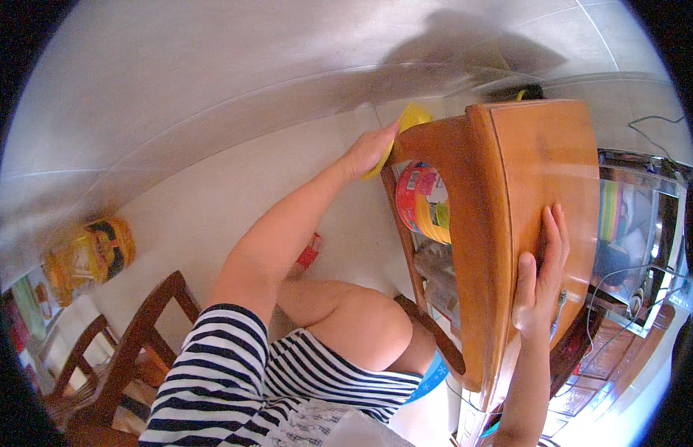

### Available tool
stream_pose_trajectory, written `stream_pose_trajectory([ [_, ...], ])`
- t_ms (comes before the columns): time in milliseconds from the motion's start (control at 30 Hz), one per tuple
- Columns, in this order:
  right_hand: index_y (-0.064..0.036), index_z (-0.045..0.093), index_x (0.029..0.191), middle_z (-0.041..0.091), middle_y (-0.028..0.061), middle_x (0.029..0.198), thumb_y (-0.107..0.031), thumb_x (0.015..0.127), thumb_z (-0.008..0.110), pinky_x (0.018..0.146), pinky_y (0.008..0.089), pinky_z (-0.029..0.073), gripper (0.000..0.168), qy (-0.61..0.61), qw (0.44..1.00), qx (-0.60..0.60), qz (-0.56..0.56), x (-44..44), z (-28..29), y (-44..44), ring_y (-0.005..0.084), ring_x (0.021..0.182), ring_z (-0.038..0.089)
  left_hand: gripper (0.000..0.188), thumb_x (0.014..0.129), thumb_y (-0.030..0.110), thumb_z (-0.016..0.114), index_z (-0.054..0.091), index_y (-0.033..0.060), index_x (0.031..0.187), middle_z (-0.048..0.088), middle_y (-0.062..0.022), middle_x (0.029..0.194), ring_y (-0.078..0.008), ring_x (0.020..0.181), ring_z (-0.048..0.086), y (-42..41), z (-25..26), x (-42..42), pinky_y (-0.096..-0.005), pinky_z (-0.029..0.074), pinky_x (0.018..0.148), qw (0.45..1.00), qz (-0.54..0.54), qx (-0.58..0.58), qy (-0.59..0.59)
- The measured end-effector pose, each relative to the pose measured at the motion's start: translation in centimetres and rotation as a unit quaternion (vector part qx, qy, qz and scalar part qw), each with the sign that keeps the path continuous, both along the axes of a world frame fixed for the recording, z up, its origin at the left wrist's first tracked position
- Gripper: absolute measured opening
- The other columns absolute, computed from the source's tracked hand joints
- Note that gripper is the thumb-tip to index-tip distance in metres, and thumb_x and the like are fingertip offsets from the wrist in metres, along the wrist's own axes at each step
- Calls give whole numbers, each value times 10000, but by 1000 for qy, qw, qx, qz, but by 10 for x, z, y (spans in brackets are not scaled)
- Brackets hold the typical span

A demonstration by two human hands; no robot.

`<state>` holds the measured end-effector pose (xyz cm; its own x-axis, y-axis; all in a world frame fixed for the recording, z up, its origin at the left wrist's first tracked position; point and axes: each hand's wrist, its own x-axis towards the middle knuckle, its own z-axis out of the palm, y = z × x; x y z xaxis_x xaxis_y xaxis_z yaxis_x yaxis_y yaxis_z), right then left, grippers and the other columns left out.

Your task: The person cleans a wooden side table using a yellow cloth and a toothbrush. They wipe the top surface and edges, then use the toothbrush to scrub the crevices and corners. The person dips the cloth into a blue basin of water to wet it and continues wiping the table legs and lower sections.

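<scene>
My left hand (371, 150) grips a yellow cloth (414, 116) against the far end of the curved side apron (461, 167) of a varnished wooden table. My right hand (543, 274) lies on the glossy tabletop (547, 156) near its edge, thumb apart from the fingers and nothing held. Part of the cloth is hidden behind the hand and the wood. Through the arched gap in the table's side I see a round red and yellow container (422, 204) with labels, and grey bundles (436, 274) below it.
To the right stands a glass-fronted cabinet (631, 223) with loose cables (598, 279) in front. Wooden chairs (148, 324) are at the lower left. A yellow plastic package (92, 254) lies by the wall (212, 112). A small red item (309, 251) sits beyond my knee.
</scene>
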<state>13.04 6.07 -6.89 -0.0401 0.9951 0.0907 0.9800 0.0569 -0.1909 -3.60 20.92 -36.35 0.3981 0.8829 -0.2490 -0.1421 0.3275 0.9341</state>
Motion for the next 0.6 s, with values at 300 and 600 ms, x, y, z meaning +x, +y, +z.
stream_pose_trajectory([
  [300,39,354,1274,275,243,1356,-460,859,385,1044,427,190,650,5,1000,-1,-11,5,0,0,364,1265,265,534,898,464,356,560,16,1107,588,-164,1065,-238,975,549,-8,-106,14,-327,400,874,980,-28,100,169],
  [600,60,360,1261,298,262,1332,-516,860,359,1030,429,218,702,8,1000,10,-17,7,-2,-4,369,1246,292,561,912,430,234,579,8,1046,562,-225,1071,-367,1020,519,5,-163,17,-407,381,898,955,-65,15,290],
])
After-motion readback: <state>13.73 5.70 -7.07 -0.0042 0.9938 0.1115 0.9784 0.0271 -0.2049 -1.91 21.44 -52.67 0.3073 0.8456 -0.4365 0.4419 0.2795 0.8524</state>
